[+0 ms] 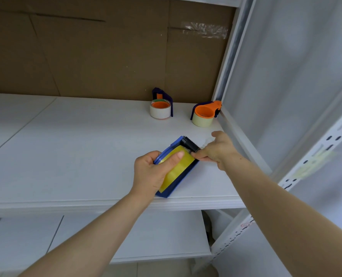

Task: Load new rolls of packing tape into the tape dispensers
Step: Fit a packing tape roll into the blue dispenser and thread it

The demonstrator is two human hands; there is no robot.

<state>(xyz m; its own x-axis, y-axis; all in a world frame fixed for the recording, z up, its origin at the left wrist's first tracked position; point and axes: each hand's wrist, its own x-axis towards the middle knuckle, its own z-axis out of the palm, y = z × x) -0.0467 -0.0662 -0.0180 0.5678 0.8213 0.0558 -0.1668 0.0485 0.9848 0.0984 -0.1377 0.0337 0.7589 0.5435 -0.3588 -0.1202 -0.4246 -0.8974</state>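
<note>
Left hand [152, 172] clamping light, rigid blue dispenser [178, 176] and slick yellow roll [178, 166], right hand [216, 150] fingers pinching sticky tape end near the cutter.

blue dispenser [178, 176], yellow tape [179, 168], white shelf [76, 146]

no legible text, labels perhaps too blurred

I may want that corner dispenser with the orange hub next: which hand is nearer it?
Right. The right hand is just in front of the orange-hub dispenser, pinching at the blue dispenser's black end. The left hand grips that dispenser further left and nearer the shelf edge.
</note>
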